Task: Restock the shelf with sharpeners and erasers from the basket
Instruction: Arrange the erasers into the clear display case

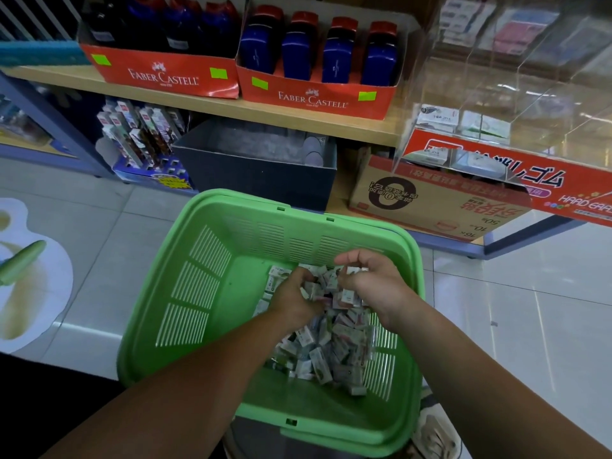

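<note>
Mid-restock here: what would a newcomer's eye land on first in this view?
The bright green basket fills the centre, a heap of small packets piled toward its right side. The left hand and right hand both dig into that heap, fingers curled round packets. Behind, red Faber-Castell boxes of blue bottles line the shelf.

The left hand (293, 301) and right hand (372, 286) grip side by side in the erasers (328, 352). These lie in the basket (271, 233), heaped from the grip back along its right wall. Beyond the grip a shelf (212, 104) bears Faber-Castell cartons (165, 74). Beyond and to the right, a display case (496, 94) stands over a cardboard carton (430, 200).
</note>
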{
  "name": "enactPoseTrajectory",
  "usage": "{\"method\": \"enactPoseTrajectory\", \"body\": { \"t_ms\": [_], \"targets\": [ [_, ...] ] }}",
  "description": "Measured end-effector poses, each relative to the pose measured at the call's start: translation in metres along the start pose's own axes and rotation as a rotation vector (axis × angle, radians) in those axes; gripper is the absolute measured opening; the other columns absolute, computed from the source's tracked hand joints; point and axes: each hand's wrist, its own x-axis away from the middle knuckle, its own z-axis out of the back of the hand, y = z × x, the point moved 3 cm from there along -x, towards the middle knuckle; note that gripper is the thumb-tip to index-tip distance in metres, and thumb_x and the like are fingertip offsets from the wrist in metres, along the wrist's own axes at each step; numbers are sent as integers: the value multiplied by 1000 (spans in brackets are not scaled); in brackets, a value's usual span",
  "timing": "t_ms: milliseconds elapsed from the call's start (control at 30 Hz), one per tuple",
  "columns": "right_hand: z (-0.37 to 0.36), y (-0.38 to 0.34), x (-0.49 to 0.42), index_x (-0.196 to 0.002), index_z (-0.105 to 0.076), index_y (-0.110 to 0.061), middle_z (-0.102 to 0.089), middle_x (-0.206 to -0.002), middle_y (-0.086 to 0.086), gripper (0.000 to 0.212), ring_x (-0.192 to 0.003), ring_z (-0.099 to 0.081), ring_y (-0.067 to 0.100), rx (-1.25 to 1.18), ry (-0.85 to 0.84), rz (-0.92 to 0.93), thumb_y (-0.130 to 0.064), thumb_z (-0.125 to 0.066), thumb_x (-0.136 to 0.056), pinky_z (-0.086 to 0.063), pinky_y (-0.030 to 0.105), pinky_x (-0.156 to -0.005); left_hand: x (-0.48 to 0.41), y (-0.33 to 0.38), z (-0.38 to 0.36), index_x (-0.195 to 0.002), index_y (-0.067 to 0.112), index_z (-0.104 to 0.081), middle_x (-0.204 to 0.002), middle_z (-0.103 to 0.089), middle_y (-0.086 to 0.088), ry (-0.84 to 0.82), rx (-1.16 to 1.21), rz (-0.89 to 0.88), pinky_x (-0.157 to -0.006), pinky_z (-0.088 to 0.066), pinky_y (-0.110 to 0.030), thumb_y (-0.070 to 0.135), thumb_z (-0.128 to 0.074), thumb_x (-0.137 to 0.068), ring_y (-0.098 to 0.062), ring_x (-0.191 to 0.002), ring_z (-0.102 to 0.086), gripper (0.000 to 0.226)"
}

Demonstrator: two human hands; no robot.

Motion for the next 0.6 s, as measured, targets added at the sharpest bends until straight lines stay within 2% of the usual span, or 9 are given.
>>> {"method": "enactPoseTrajectory", "body": {
  "t_ms": [67,233,300,367,400,467,533,600],
  "targets": [
    [0,0,1,-99,-76,-23,-66,-118,2,32,-101,-63,19,16,-7,11,6,-68,-90,-48,26,-67,4,2,4,-107,30,-49,-106,-63,1,-30,5,-20,-74,-54,-31,26,-86,-81,-20,-94,-63,45],
    [6,-6,12,-84,-78,-15,-75,-94,4,25,-99,-66,25,55,-1,23,10,-75,-81,-49,30,-75,25,30,37,-121,26,-48,-103,-69,-12,-2,117,-14,-54,-47,-23,21,-75,-92,-17,-70,-64,40],
    [6,-16,21,-85,-78,-15,-76,-90,1,22,-99,-67,25,52,-22,26,7,-79,-80,-51,31,-74,41,51,55,-122,28,-53,-98,-73,-12,-6,155,-45,-57,-55,-25,19,-75,-90,-19,-68,-72,40],
    [3,-35,36,-92,-78,-13,-75,-94,2,17,-95,-68,24,40,-47,28,-1,-84,-81,-55,32,-61,59,74,71,-116,33,-61,-103,-73,-10,-25,231,-77,-72,-62,-36,20,-78,-85,-24,-77,-77,38],
    [2,-45,46,-96,-77,-14,-74,-97,2,19,-94,-68,21,81,-54,39,-8,-87,-81,-55,29,-55,69,86,79,-112,34,-65,-108,-72,-10,-29,283,-87,-75,-62,-39,21,-80,-82,-26,-82,-77,35],
    [4,-69,67,-106,-76,-19,-72,-109,2,31,-102,-66,19,208,-62,76,-21,-91,-79,-55,28,-52,88,112,92,-107,28,-70,-112,-71,-15,-73,448,-77,-67,-59,-35,19,-81,-82,-25,-79,-73,28],
    [9,-95,89,-123,-70,-24,-65,-123,3,45,-112,-63,23,283,-96,100,-30,-89,-83,-55,29,-49,110,143,104,-109,19,-71,-101,-72,-13,-174,580,-83,-58,-53,-31,14,-77,-87,-22,-65,-66,23],
    [17,-122,112,-131,-65,-28,-63,-128,1,49,-107,-64,23,317,-124,134,-36,-85,-86,-55,29,-50,134,172,115,-108,18,-72,-88,-71,-8,-269,606,-131,-60,-45,-30,14,-72,-92,-21,-60,-62,17]
  ]
}}
